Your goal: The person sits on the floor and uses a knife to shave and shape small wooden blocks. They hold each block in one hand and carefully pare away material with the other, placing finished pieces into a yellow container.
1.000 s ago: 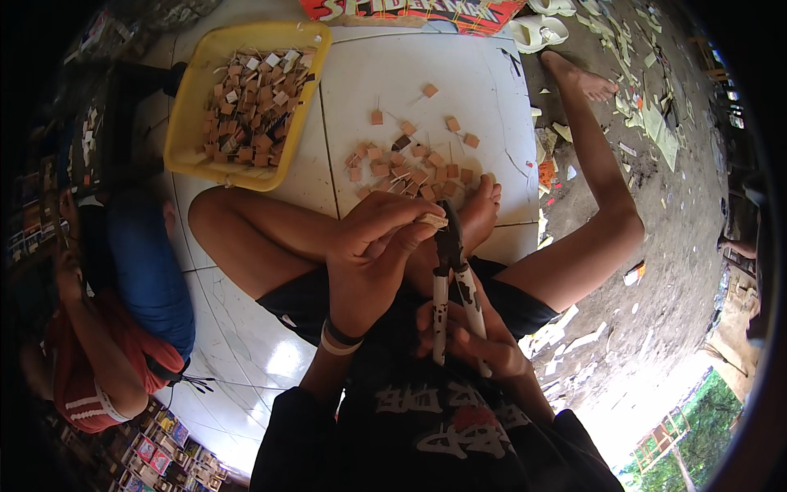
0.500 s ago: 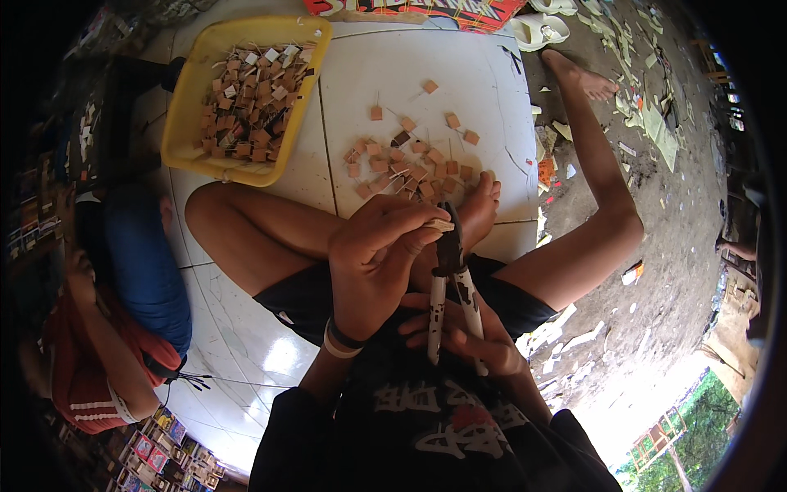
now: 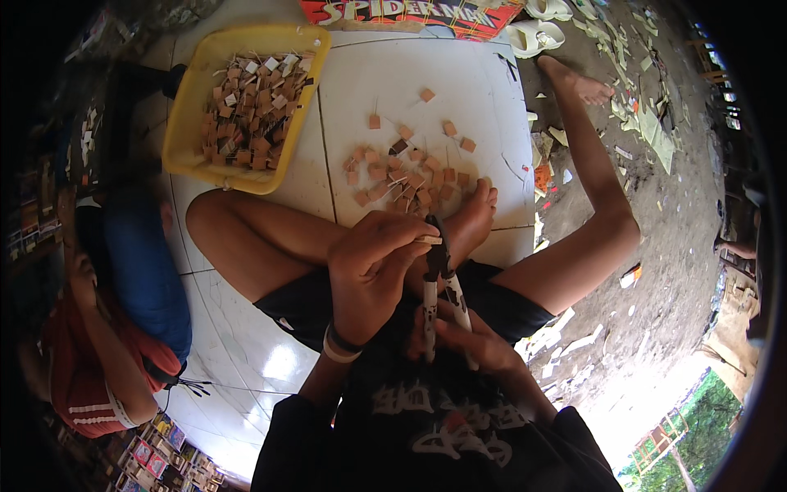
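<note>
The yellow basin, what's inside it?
The yellow basin holds a heap of small square pieces, mostly brown, a few white, some with thin stems. Whatever lies beneath the top pieces is hidden.

Left fingers (image 3: 403, 228) pinching wood (image 3: 429, 240), pliers (image 3: 439, 261) (paint chipped), yellow tub (image 3: 300, 123)

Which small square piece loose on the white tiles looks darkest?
The dark brown square piece, just below a light tan square piece; the other loose squares look lighter.

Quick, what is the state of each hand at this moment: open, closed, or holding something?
Left hand: closed, pinching a small wooden piece.
Right hand: closed, holding the pliers.
</note>
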Motion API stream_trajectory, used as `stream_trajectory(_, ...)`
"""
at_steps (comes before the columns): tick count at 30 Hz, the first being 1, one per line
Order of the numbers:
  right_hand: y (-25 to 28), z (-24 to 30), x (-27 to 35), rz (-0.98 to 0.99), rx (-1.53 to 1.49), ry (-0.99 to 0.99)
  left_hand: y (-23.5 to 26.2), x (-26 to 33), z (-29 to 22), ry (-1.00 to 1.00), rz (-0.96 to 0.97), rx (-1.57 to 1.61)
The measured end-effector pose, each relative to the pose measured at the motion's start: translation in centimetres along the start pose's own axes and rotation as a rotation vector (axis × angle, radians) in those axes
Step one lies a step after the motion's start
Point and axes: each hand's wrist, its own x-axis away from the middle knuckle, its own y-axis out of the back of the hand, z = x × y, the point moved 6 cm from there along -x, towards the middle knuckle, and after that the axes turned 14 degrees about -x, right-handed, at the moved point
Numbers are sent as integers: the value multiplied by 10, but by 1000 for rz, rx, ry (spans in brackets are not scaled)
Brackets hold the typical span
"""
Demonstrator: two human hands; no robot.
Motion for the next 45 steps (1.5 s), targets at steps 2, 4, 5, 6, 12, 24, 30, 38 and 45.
stream_trajectory(2,0,-4,-6,-26,172,53,-2,2,4,23,3,70)
stream_trajectory(4,2,-5,-9,-65,279,97,-3,2,8,41,2,106)
stream_trajectory(5,3,-4,-10,-95,301,114,-4,2,10,48,3,107)
stream_trajectory(6,5,-3,-11,-140,339,124,-3,1,13,54,5,107)
stream_trajectory(12,13,21,-14,-458,862,479,-1,-2,10,-96,-26,-61)
stream_trajectory(24,64,37,9,-514,432,230,-22,-6,91,643,28,585)
stream_trajectory(30,83,41,20,-631,649,374,-31,-15,126,661,12,450)
stream_trajectory(38,93,32,21,-591,640,108,-31,-92,132,67,-178,-381)
stream_trajectory(45,102,27,22,-323,195,49,-42,-153,142,45,-225,-420)
